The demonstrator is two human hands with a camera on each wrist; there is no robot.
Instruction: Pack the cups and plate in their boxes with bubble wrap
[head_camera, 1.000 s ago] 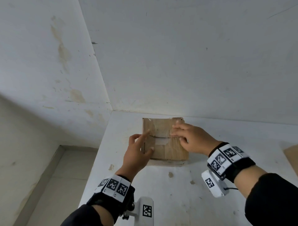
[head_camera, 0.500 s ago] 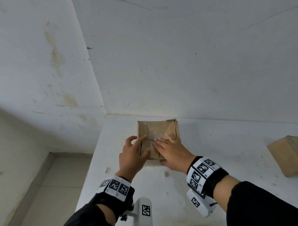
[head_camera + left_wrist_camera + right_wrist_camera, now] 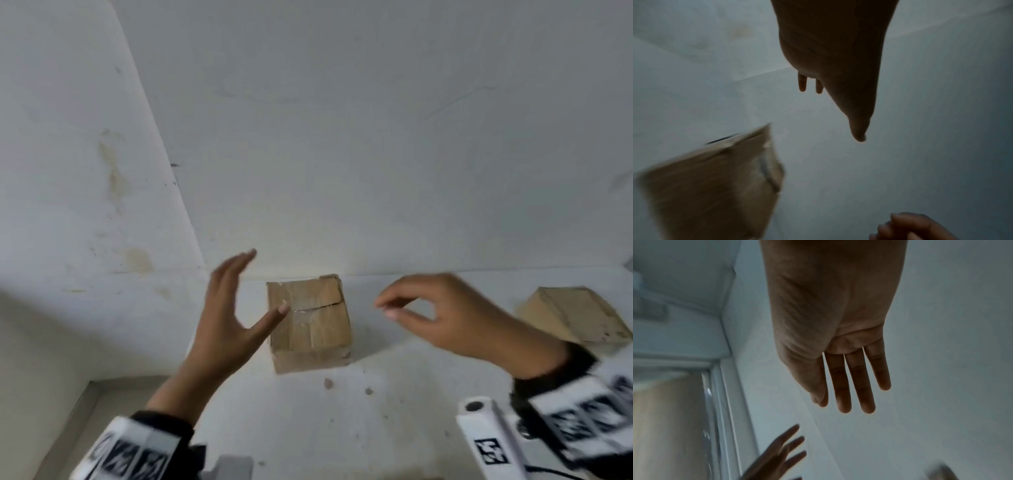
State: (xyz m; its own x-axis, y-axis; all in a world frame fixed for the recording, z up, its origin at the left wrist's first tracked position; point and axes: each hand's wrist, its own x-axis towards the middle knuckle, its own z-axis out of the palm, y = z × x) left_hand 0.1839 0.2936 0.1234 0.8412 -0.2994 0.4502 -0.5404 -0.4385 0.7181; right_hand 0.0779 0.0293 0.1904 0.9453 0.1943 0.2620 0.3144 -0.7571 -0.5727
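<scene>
Since earlier: both hands have lifted off the small cardboard box (image 3: 310, 320), which they were pressing half a second ago; it now sits untouched, flaps closed.
Head view, left hand (image 3: 224, 329): raised just left of the box, fingers straight and spread, thumb tip in front of the box's top edge, holding nothing.
Head view, right hand (image 3: 452, 320): in the air to the right of the box, blurred, fingers loosely curled with thumb and forefinger near each other, nothing between them.
Head view, box: on the white tabletop (image 3: 394, 421) near the back wall; a second cardboard box (image 3: 575, 315) lies well apart at the right edge.
Left wrist view: fingers (image 3: 802, 82) hang straight and empty; box (image 3: 715, 186) blurred at lower left.
Right wrist view: fingers (image 3: 857, 382) extended, empty; left hand (image 3: 777, 456) below.
</scene>
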